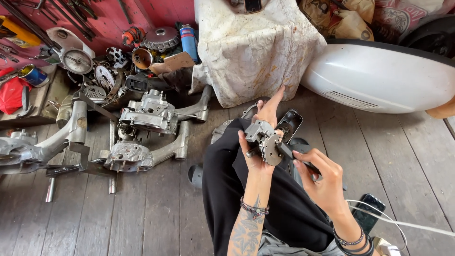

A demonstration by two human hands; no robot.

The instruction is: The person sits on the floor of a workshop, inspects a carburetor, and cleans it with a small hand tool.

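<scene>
Gripping metal part [264, 141] upright in left hand [258, 142], right hand [322, 182] angling black tool [296, 159] up-left

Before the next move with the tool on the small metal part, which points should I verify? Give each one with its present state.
1. Left hand grips the small metal part: ok.
2. Right hand holds the dark tool: ok.
3. Tool tip meets the part: ok.
4. Tip seated properly: cannot tell.
5. Part supported above the knee, not resting: cannot tell.
6. Phone and white cable lie close to the right wrist: not ok.
</scene>
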